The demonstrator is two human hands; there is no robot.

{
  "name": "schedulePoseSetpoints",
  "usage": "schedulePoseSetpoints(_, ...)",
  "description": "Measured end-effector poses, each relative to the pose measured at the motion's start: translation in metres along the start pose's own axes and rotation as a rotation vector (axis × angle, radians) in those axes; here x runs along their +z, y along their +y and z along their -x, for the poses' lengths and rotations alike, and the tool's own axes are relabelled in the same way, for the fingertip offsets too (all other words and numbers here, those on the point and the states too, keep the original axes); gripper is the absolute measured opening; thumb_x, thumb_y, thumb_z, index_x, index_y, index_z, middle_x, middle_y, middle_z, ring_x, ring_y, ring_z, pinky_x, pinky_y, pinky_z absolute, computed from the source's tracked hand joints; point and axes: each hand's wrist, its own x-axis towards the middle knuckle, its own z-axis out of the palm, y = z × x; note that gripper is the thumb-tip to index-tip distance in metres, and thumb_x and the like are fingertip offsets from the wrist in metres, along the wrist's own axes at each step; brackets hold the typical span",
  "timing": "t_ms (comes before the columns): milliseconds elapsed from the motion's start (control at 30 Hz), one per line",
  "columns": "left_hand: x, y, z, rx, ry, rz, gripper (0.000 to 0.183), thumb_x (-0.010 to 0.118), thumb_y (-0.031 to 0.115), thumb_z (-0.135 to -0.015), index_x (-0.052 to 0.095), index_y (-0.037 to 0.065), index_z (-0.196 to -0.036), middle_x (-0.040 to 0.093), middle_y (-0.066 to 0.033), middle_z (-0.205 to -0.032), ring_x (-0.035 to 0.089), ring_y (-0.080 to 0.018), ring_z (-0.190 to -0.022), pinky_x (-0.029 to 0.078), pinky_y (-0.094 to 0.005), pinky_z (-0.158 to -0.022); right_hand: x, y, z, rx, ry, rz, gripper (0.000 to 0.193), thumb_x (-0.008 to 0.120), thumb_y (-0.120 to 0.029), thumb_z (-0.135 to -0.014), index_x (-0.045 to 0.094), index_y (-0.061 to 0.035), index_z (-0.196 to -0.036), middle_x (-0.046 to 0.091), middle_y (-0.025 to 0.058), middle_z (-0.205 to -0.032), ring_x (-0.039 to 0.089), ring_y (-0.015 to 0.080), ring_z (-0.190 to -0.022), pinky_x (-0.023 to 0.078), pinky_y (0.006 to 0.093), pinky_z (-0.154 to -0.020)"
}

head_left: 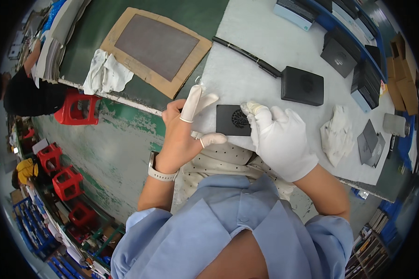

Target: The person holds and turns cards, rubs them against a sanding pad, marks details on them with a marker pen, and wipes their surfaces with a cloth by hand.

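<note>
A flat black card or box lid (pixel 226 120) with a round glossy emblem lies on the white sheet close in front of me. Over its right end rests my right hand (pixel 281 139) in a white glove, fingers bunched together with the yellowish fingertips touching the card beside the emblem. Whatever those fingertips may pinch is hidden. My left hand (pixel 184 128) is just left of the card, holding nothing, its fingers apart; white finger cots cover the thumb and two fingers. Beyond the right hand sits a closed black box (pixel 302 86).
A black pen (pixel 246 56) lies toward the black box. At right are a crumpled white glove (pixel 337 135), dark cards (pixel 370 144) and stacked black boxes (pixel 365 86) near a blue rack. Leftward are a cardboard-framed dark panel (pixel 158 44), a white cloth (pixel 107 72), a red stool (pixel 77 108) and another person.
</note>
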Motion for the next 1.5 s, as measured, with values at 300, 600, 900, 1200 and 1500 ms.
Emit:
schedulePoseSetpoints(300, 0.001, 0.001, 0.001, -0.002, 0.018, -0.028, 0.104, 0.074, 0.055, -0.058, 0.035, 0.006, -0.141, 0.060, -0.0083, -0.110, 0.043, -0.0255, -0.098, 0.028, -0.0394, -0.085, -0.015, 0.013, 0.019, 0.016, 0.009, 0.034, 0.022, 0.062, -0.010, -0.077, 0.062, -0.0068, -0.099, 0.049, 0.0034, -0.060, 0.050, 0.0206, -0.052, 0.042, 0.0322, -0.050)
schedulePoseSetpoints(600, -0.002, 0.004, -0.001, 0.005, 0.014, -0.019, 0.103, 0.073, 0.052, -0.060, 0.032, 0.005, -0.142, 0.066, 0.0001, -0.114, 0.043, -0.0232, -0.099, 0.027, -0.0376, -0.088, -0.030, 0.008, 0.045, -0.060, -0.175, -0.110, 0.027, 0.057, -0.008, -0.079, 0.060, -0.0032, -0.106, 0.050, 0.0051, -0.062, 0.050, 0.0216, -0.053, 0.044, 0.0336, -0.053)
schedulePoseSetpoints(900, 0.000, 0.003, -0.002, 0.011, 0.000, -0.041, 0.103, 0.072, 0.052, -0.060, 0.032, 0.006, -0.142, 0.067, -0.0003, -0.112, 0.042, -0.0227, -0.098, 0.027, -0.0374, -0.088, -0.015, 0.001, 0.019, -0.130, -0.260, -0.168, 0.026, 0.057, -0.010, -0.079, 0.059, -0.0027, -0.104, 0.054, 0.0060, -0.065, 0.055, 0.0224, -0.059, 0.045, 0.0334, -0.055)
schedulePoseSetpoints(1200, -0.003, 0.004, -0.002, 0.001, 0.022, -0.032, 0.103, 0.071, 0.054, -0.060, 0.032, 0.006, -0.142, 0.067, -0.0005, -0.112, 0.044, -0.0230, -0.101, 0.027, -0.0377, -0.088, -0.008, 0.007, 0.011, 0.019, -0.095, -0.190, 0.028, 0.058, -0.009, -0.076, 0.055, -0.0014, -0.103, 0.052, 0.0023, -0.055, 0.055, 0.0190, -0.049, 0.045, 0.0312, -0.047)
schedulePoseSetpoints(1500, 0.000, 0.001, 0.001, -0.008, 0.029, -0.010, 0.102, 0.072, 0.055, -0.060, 0.035, 0.006, -0.141, 0.066, -0.0001, -0.111, 0.044, -0.0236, -0.099, 0.028, -0.0380, -0.087, 0.001, 0.012, 0.012, -0.026, -0.070, -0.072, 0.025, 0.056, -0.011, -0.079, 0.055, -0.0035, -0.103, 0.051, -0.0014, -0.048, 0.055, 0.0156, -0.041, 0.043, 0.0296, -0.044)
